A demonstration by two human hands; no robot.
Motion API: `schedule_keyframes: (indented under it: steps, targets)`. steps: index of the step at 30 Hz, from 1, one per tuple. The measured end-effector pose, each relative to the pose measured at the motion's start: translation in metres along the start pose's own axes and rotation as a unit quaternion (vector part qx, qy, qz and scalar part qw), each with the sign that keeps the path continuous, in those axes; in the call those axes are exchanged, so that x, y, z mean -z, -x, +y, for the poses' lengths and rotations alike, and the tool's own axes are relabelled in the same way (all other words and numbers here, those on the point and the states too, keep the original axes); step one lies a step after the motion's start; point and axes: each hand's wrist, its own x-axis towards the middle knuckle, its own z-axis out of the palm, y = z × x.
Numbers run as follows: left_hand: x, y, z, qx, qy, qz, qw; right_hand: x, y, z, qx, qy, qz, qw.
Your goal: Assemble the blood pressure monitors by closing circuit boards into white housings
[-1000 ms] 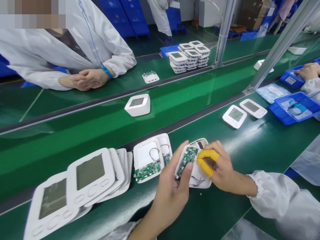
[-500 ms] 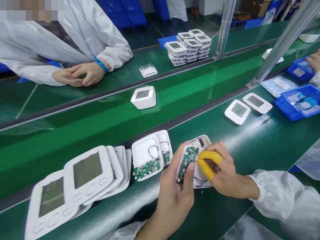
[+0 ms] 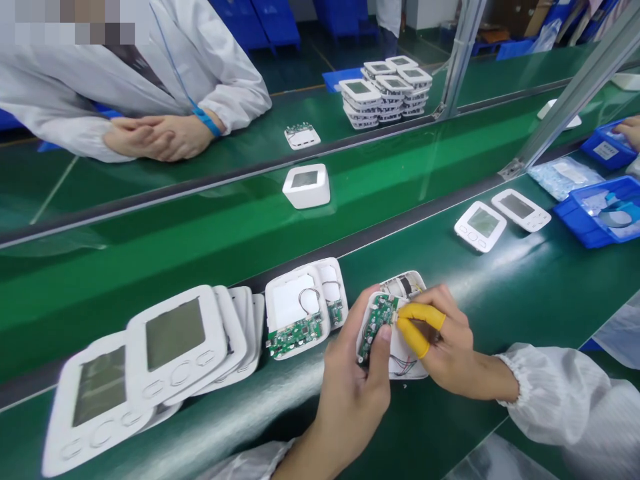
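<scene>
Head view, far left: across the line, a co-worker (image 3: 125,73) in a white coat rests clasped hands (image 3: 155,137) on a green conveyor belt (image 3: 150,193), a blue wrist strap (image 3: 206,122) on one wrist. Nearer, at lower left, white blood-pressure monitors (image 3: 175,343) lean overlapped in a row, their screens facing up. Just right of them lies an open white casing (image 3: 295,310) with a small green board (image 3: 294,337) and looped wire inside. Beyond the partition, a bare circuit board (image 3: 302,137) sits on the far belt, and a white boxy unit (image 3: 306,185) stands on the middle belt. Behind it rises a stacked pile of monitors (image 3: 385,97).

The left hand (image 3: 353,377) is closed around a white back casing (image 3: 400,360), which is held up off the belt, its thumb pressing on a green circuit board (image 3: 379,327) inside. The right hand (image 3: 445,340), with yellow finger cots (image 3: 423,327) on two fingers, pinches that board's edge.

Further right, two assembled monitors (image 3: 480,227) lie on the belt, then a clear plastic bag (image 3: 565,177) and a blue tray (image 3: 597,213). At the right edge, another person's hand (image 3: 631,130) reaches a second blue tray (image 3: 606,148).
</scene>
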Motion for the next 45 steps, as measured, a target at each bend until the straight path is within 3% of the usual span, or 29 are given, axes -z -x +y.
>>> schedule_keyframes:
  steps: [6, 17, 24, 33, 40, 45]
  targets:
    - [-0.007, 0.002, -0.004, 0.011, 0.012, 0.017, 1.000, -0.001, 0.001, 0.000, -0.029, -0.004, -0.006, 1.000]
    - [0.002, 0.005, 0.000, -0.020, -0.028, 0.018, 0.999, 0.007, -0.008, 0.004, 0.029, -0.006, -0.015, 0.999]
    - [-0.010, 0.009, -0.001, -0.041, 0.010, 0.052, 0.998, 0.000, 0.003, -0.005, -0.003, 0.007, 0.009, 1.000]
    - [0.013, -0.010, 0.002, 0.022, -0.003, -0.050, 0.998, 0.003, -0.009, 0.010, 0.044, 0.022, -0.026, 0.998]
    - [-0.002, 0.001, 0.003, -0.035, -0.002, 0.009, 0.999, -0.001, 0.001, 0.000, 0.001, 0.007, -0.001, 1.000]
    - [-0.004, -0.003, -0.005, -0.023, -0.020, 0.033, 0.999, -0.001, -0.002, 0.003, -0.009, 0.010, -0.016, 1.000]
